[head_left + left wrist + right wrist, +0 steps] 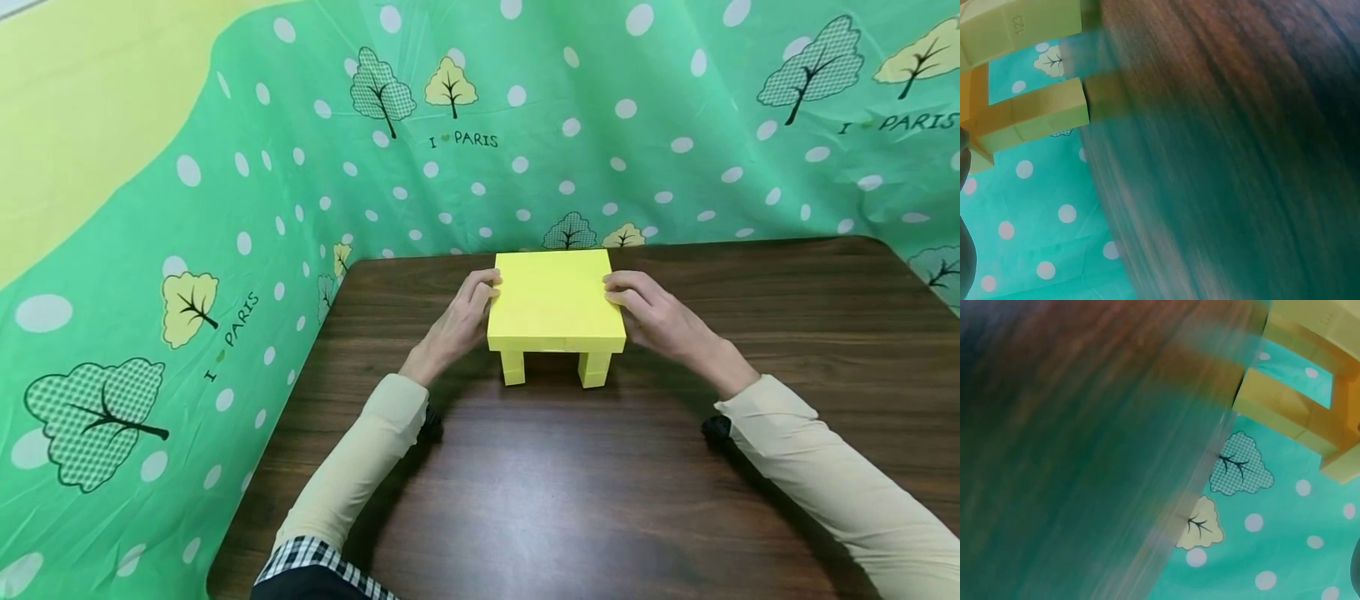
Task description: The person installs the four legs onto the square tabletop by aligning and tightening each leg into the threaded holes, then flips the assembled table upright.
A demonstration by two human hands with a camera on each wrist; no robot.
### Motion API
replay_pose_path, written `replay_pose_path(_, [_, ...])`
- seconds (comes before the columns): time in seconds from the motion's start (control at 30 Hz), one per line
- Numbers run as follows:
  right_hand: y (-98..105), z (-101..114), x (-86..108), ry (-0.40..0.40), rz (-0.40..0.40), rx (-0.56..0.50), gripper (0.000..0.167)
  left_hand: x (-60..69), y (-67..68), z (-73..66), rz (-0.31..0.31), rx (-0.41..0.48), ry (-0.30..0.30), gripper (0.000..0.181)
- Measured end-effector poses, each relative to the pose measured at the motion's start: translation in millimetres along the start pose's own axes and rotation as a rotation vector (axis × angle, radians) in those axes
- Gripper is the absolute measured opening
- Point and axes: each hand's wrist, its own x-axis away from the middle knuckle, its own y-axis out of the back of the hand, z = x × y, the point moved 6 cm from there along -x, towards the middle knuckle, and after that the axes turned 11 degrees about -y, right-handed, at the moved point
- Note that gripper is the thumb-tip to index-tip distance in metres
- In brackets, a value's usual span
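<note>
A small yellow toy table (555, 296) stands upright near the far edge of the brown tabletop, with a flat square top and block-like legs. My left hand (467, 315) grips the left edge of its top, fingertips at the rim. On the opposite side my right hand (663, 321) holds the right edge in the same manner. The left wrist view shows a leg (1035, 115) meeting the wood, and another leg bears raised marks. A leg (1285, 412) also appears in the right wrist view. Thumbs are mostly hidden in the head view.
Dark wood-grain tabletop (525, 500) spreads in front of and beside the toy table. A green cloth (420, 192) with white dots and printed trees hangs behind the far edge and along the left side.
</note>
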Motion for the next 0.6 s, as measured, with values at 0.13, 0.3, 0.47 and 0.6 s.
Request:
replay_pose_path(0.13, [-0.7, -1.1, -0.2, -0.01, 0.012, 0.007, 0.02, 0.4, -1.5, 1.3, 0.02, -0.004, 0.014, 0.021])
replay_pose_path(0.3, [-2.0, -3.5, 0.2, -0.023, 0.018, 0.031, 0.022, 0.7, -4.0, 3.0, 0.045, -0.025, 0.019, 0.021])
replay_pose_path(0.47, [-3.8, -4.3, -0.2, -0.034, 0.028, 0.064, 0.018, 0.5, -4.6, 3.5, 0.054, -0.049, 0.017, 0.018])
replay_pose_path(0.6, [-4.0, -3.9, -0.4, -0.042, 0.055, 0.075, 0.025, 0.6, -4.4, 3.1, 0.07, -0.062, 0.019, 0.02])
